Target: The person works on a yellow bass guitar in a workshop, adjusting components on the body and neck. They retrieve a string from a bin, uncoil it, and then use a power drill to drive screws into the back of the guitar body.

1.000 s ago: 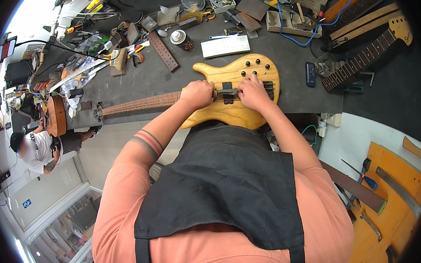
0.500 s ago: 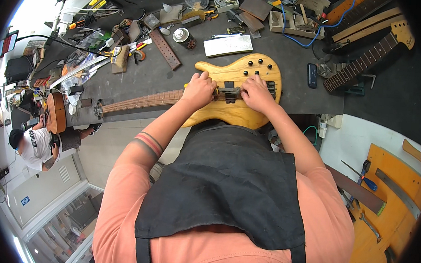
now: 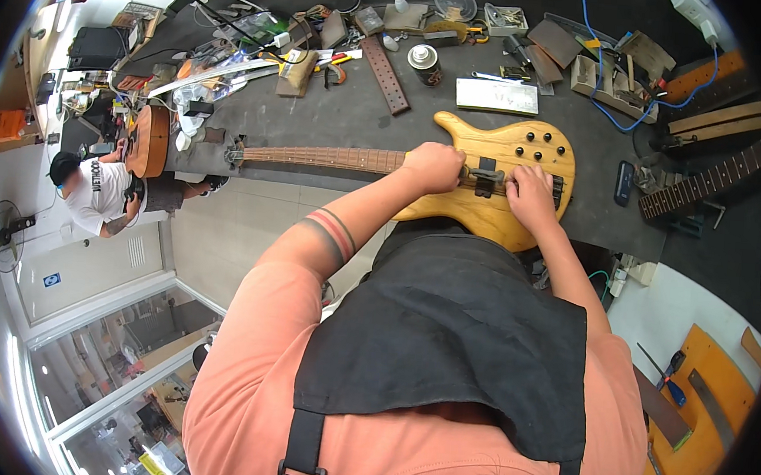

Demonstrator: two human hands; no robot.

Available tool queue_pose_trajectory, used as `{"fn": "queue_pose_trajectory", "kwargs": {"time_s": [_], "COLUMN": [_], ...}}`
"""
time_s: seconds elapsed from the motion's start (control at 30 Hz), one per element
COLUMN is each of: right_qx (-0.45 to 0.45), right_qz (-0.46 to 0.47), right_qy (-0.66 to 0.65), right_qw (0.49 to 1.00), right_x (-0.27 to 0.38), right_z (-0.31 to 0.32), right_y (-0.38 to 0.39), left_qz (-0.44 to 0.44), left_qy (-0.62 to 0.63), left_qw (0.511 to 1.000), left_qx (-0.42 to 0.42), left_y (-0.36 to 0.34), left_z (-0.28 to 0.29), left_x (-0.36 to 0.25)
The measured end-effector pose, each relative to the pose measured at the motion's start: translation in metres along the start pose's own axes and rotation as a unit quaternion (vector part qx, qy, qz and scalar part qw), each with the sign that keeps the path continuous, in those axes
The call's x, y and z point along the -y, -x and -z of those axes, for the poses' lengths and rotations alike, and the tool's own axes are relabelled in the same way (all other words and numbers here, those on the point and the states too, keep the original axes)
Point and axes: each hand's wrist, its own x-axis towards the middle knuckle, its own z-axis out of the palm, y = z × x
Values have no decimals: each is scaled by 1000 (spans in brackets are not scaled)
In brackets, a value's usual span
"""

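A natural-wood bass guitar [image 3: 460,212] lies on the bench, its long fretted neck [image 3: 324,157] reaching left. My left hand [image 3: 433,167] is curled closed at the neck's body end, beside a dark narrow piece [image 3: 486,173] across the strings over a black pickup [image 3: 483,192]; what it grips is mostly hidden. My right hand [image 3: 531,193] is at that piece's right end, near the bridge and black knobs [image 3: 540,153], fingers bent and pressed together; I cannot make out what they hold.
Tools, a can [image 3: 424,66], a white flat box [image 3: 496,95], a loose neck [image 3: 706,179] and blue cable crowd the dark bench [image 3: 310,111]. At left, another person in a white shirt [image 3: 95,198] is beside an acoustic guitar [image 3: 151,141]. A wooden tool board [image 3: 703,370] stands at right.
My view has turned, so the bench and bass appear further right. Both hands remain on the bass, with small shifts of the fingers.
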Motion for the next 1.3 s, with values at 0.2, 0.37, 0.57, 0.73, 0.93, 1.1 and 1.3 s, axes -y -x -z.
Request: {"fn": "queue_pose_trajectory", "kwargs": {"time_s": [0.2,0.37,0.57,0.73,0.93,1.1,1.3], "right_qx": [-9,54,38,82,102,92,91], "right_qz": [3,23,4,-34,-43,-44,-41], "right_qy": [5,47,49,34,25,24,25], "right_qw": [1000,997,998,995,994,995,995], "right_x": [-1,-3,-3,-7,-9,-12,-13], "right_z": [9,7,3,2,3,-1,-2], "right_y": [-1,8,12,5,4,5,4], "left_qz": [-87,-58,-102,-90,-77,-55,-76], "left_qy": [-133,-89,-84,-90,-105,-129,-195], "left_qw": [965,974,963,965,965,971,957], "left_qx": [-210,-202,-235,-229,-230,-194,-202], "left_y": [2,-1,2,2,3,3,7], "left_z": [-15,-39,-49,-52,-53,-47,-37], "left_x": [15,15,0,-6,-11,-12,-12]}}
